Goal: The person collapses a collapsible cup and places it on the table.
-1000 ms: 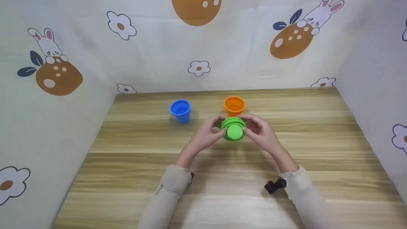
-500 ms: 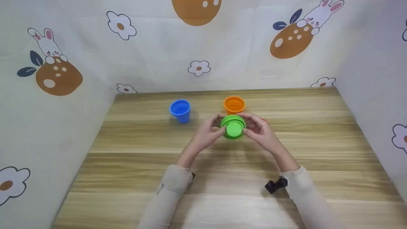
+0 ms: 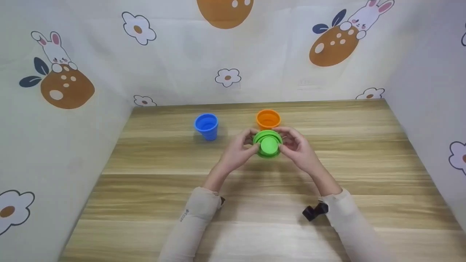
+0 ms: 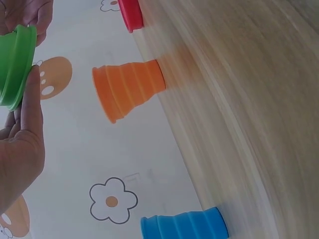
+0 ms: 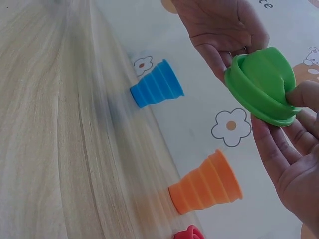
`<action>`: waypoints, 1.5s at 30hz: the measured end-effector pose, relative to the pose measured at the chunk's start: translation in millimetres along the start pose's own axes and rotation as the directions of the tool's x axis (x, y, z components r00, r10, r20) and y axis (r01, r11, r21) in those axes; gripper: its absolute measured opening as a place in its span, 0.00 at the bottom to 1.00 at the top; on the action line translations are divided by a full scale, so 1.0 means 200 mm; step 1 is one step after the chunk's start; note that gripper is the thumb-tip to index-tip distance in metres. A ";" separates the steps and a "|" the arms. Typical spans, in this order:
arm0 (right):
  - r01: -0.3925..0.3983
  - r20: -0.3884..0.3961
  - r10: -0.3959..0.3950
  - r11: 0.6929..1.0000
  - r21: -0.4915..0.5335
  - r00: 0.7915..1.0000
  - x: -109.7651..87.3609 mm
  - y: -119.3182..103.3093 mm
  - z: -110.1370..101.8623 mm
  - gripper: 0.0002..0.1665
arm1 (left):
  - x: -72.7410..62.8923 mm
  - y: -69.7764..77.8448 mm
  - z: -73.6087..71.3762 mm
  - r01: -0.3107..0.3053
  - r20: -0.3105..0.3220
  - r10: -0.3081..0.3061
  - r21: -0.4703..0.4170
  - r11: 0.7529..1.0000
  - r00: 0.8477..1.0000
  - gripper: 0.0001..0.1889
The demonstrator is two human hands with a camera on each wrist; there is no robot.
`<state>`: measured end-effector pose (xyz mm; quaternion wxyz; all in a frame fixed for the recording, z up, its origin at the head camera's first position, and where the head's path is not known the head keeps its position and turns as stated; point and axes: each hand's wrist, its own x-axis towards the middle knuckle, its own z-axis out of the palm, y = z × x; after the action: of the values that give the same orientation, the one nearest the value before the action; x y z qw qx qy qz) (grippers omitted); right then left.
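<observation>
Above the table, both hands hold a green collapsible cup (image 3: 268,145) at its two sides, its round base turned toward the head camera. The left hand (image 3: 238,150) grips its left side between thumb and fingers. On the opposite side the right hand (image 3: 299,150) pinches it, with the thumb pressing near the base. In the right wrist view the green cup (image 5: 264,87) looks partly folded, one side pushed in. Just beyond the hands an orange cup (image 3: 268,119) stands upright, stretched out in rings. A blue cup (image 3: 206,125) stands upright to its left.
A low red piece (image 4: 130,15) rests on the table beside the orange cup; the right hand hides it in the head view. Patterned cloth walls (image 3: 174,65) enclose the wooden table (image 3: 153,189) at the back and sides.
Both hands have shifted the green cup slightly away from the person, and its base faces the head camera a little differently. The blue and orange cups stay in place.
</observation>
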<state>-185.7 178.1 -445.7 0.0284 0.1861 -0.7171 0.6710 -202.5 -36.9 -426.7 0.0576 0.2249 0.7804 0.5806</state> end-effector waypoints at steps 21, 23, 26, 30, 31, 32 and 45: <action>0.017 0.054 -0.026 0.987 0.157 0.998 0.01 0.02 0.02 0.32 | 0.01 0.00 0.02 0.039 -0.050 -0.043 -0.076 0.996 0.998 0.15; 0.014 0.032 -0.019 0.989 0.149 0.999 0.01 0.02 0.02 0.31 | 0.02 0.00 0.02 0.045 -0.034 -0.047 -0.079 0.996 0.998 0.16; 0.000 0.012 -0.002 0.990 0.142 1.000 0.01 0.02 0.02 0.32 | 0.02 0.00 0.02 0.040 -0.009 -0.041 -0.083 0.996 0.999 0.17; -0.027 0.019 0.024 0.992 0.125 1.000 0.02 0.01 0.01 0.33 | 0.02 0.01 0.01 0.034 0.022 -0.032 -0.090 0.995 0.999 0.19; -0.031 0.023 0.028 0.992 0.119 0.999 0.02 0.01 0.01 0.33 | 0.01 0.01 0.01 0.036 0.025 -0.034 -0.094 0.995 0.999 0.19; -0.032 0.028 0.029 0.993 0.113 0.999 0.02 0.01 0.01 0.33 | 0.01 0.01 0.01 0.039 0.027 -0.036 -0.100 0.994 0.999 0.20; -0.069 0.053 0.062 0.986 0.154 0.997 0.01 0.00 0.02 0.39 | 0.03 0.03 0.02 0.068 0.009 -0.068 -0.253 0.965 0.998 0.20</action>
<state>-186.9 174.8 -446.4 -0.0257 0.1802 -0.6687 0.7209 -205.3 -28.7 -421.7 0.1057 0.1889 0.7071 0.6731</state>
